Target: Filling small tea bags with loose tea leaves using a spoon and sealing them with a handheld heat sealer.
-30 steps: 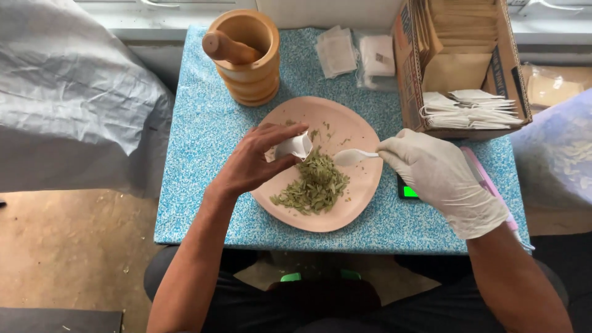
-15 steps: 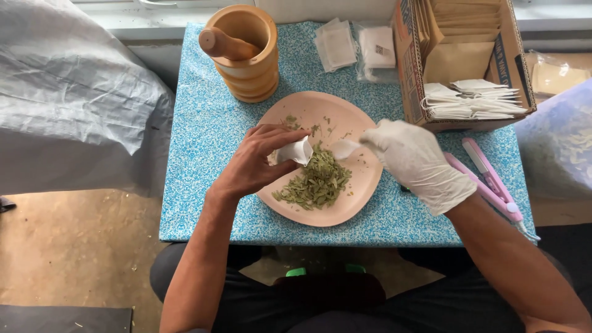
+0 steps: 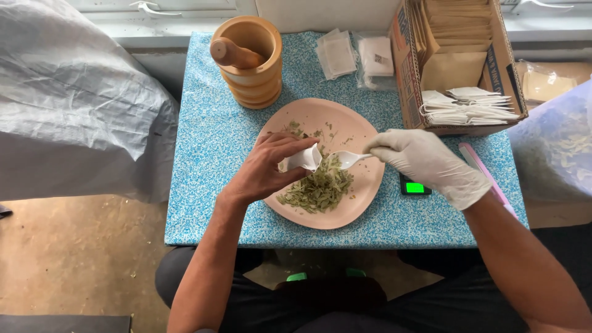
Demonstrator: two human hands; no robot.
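**Dried leaves spooned into a small white bag**

At frame centre one small white bag (image 3: 300, 158) is pinched open in the bare left hand (image 3: 265, 169) over one pink plate (image 3: 364, 185). One white spoon (image 3: 346, 159) is clamped by the gloved right hand (image 3: 425, 161) above the single leaf pile (image 3: 319, 185). Filling appears underway; a steady tip into the bag's mouth seems called for. One wooden mortar (image 3: 250, 61) is seen on the tabletop (image 3: 209, 154), upper left.

Wooden mortar (image 3: 250, 61), cardboard box (image 3: 459, 61), scale (image 3: 414, 187)

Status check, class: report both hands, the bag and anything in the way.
Left hand pinching small white bag over herbs. Gloved right hand holding white spoon at bag's mouth. Nothing between them.
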